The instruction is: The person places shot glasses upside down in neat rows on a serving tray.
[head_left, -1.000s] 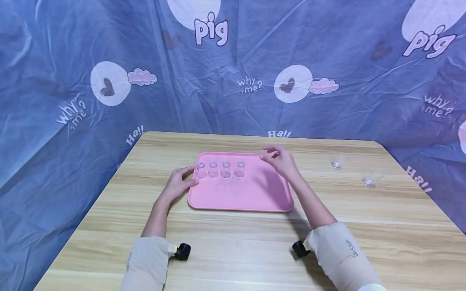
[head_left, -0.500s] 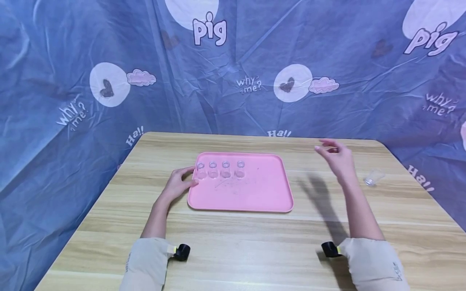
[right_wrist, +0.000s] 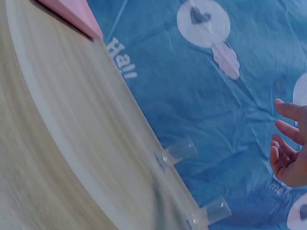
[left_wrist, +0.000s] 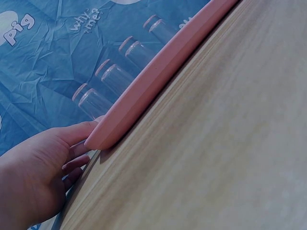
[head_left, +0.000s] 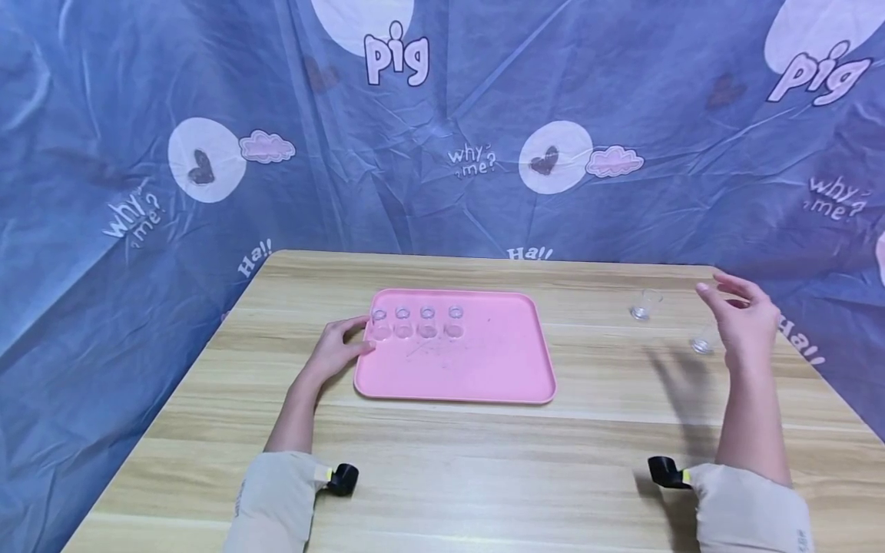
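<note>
On the pink tray (head_left: 484, 361) stands a row of several small clear glasses (head_left: 428, 323), upside down with their thick bases up. The left hand (head_left: 339, 350) holds the tray's left rim; in the left wrist view the same hand (left_wrist: 38, 165) has one digit over the rim and other fingers outside it. Far to the right, the right hand (head_left: 749, 319) is raised above the table, fingers loosely bent and nothing between them. Just below it is an upright clear glass (head_left: 702, 344), partly covered by the hand. A second upright glass (head_left: 641, 306) stands farther left and back.
The wooden table (head_left: 484, 468) carries the tray and both loose glasses. A blue printed cloth (head_left: 442, 207) hangs behind the table's back edge. Black wrist cameras (head_left: 667, 472) jut inward from the sleeves.
The right hand has swept right, from over the tray's back right corner, past the nearer glass, to above the far right one. The left hand has stayed on the tray rim.
</note>
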### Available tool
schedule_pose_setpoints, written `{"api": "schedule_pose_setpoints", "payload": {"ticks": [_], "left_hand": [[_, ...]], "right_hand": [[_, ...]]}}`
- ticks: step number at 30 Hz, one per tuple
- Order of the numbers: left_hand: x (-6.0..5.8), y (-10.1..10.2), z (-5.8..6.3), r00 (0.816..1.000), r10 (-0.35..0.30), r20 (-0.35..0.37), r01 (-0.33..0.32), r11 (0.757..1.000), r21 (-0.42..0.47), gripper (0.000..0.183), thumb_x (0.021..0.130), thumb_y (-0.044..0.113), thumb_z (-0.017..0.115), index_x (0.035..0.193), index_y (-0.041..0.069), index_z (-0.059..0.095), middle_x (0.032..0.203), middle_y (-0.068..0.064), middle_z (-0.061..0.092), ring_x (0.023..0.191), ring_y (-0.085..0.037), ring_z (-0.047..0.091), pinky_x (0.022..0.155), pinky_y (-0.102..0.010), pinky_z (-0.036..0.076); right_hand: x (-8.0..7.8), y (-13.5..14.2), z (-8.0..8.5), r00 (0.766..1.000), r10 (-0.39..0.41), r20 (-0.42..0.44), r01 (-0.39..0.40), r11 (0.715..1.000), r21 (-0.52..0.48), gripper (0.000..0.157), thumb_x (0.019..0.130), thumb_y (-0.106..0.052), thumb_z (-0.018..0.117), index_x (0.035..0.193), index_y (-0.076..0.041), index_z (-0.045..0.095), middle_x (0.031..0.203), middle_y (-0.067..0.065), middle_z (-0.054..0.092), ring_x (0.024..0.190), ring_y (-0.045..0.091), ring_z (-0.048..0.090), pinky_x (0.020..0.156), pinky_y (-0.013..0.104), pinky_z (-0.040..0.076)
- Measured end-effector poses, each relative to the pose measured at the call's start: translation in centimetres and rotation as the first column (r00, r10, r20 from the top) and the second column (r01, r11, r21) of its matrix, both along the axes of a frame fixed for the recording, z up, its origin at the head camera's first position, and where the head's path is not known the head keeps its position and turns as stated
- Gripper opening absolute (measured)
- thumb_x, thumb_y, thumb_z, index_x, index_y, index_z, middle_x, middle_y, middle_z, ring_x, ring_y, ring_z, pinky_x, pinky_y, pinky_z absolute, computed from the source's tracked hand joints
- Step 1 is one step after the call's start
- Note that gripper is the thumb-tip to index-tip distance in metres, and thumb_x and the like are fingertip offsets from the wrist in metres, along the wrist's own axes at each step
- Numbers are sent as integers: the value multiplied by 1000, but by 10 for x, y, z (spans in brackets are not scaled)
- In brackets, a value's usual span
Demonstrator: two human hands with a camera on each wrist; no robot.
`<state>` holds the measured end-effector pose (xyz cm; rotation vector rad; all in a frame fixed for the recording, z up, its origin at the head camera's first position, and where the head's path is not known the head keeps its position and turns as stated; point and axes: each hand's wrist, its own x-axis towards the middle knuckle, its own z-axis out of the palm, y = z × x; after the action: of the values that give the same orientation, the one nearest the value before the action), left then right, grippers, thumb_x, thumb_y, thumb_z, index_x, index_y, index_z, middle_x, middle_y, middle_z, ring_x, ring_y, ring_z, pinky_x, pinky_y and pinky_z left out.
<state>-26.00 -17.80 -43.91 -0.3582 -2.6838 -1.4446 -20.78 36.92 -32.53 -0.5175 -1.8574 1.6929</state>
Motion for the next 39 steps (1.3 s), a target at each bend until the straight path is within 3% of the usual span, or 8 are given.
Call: {"api": "schedule_pose_setpoints", "payload": {"ticks": [7, 13, 18, 23, 27, 31, 36, 39], "left_hand": [[1, -2, 2, 1000, 3, 26, -3, 1000, 10, 56, 79, 12, 71, 129, -1, 49, 125, -21, 52, 124, -37, 34, 107, -47, 18], [0, -4, 3, 999, -3, 38, 2, 1000, 30, 56, 79, 12, 70, 129, -2, 48, 127, -21, 50, 125, -36, 33, 107, -47, 18], [1, -4, 4, 999, 1, 42, -2, 1000, 30, 56, 80, 12, 70, 129, -2, 48, 128, -21, 50, 126, -36, 33, 107, -46, 17], [0, -4, 3, 1000, -5, 17, 4, 1000, 24, 55, 79, 10, 70, 128, -4, 49, 127, -23, 50, 124, -38, 35, 106, -46, 19], [0, -3, 2, 1000, -10, 23, 9, 1000, 24, 56, 79, 10, 70, 128, -4, 49, 126, -23, 51, 124, -37, 35, 106, -46, 20], [-1, -1, 1, 999, -9, 48, 7, 1000, 29, 56, 79, 11, 70, 129, -3, 48, 127, -22, 50, 125, -36, 34, 106, -46, 19], [0, 0, 2, 998, -10, 62, 8, 999, 32, 56, 80, 11, 69, 130, -3, 48, 127, -22, 50, 125, -36, 33, 106, -46, 20], [-1, 0, 1, 999, -15, 48, 13, 999, 33, 56, 79, 10, 69, 129, -3, 48, 126, -22, 50, 124, -37, 35, 106, -46, 20]], "right_hand": [[4, 25, -10, 993, -43, 109, 41, 999, 24, 25, 75, -18, 76, 94, -32, 68, 88, -19, 56, 75, -2, 47, 56, 6, 37], [3, 40, -28, 958, -67, 280, 9, 979, 203, 50, 80, -29, 71, 127, -26, 56, 97, -23, 52, 68, -10, 45, 59, 7, 35], [0, 45, -42, 921, -74, 382, -57, 946, 320, 72, 82, -35, 66, 141, -8, 35, 135, 7, 44, 75, -8, 46, 72, 11, 40], [-2, 49, -52, 895, -34, 446, -117, 945, 306, 80, 83, -37, 64, 143, -2, 24, 141, 21, 32, 83, 3, 47, 85, 22, 44], [0, 52, -60, 879, 6, 477, -154, 950, 271, 81, 84, -37, 63, 143, 0, 22, 131, 21, 38, 81, 2, 47, 85, 24, 42], [3, 56, -70, 883, 40, 467, -179, 950, 257, 78, 85, -32, 63, 141, 5, 24, 107, 7, 46, 61, -9, 45, 61, 11, 42], [6, 59, -84, 905, 35, 423, -138, 967, 215, 43, 82, -24, 66, 115, -3, 49, 78, -17, 46, 59, -8, 45, 52, 9, 41], [7, 60, -90, 910, 0, 415, -120, 957, 264, 30, 81, -24, 66, 102, -8, 52, 69, -23, 43, 60, -8, 43, 52, 9, 40]]}}
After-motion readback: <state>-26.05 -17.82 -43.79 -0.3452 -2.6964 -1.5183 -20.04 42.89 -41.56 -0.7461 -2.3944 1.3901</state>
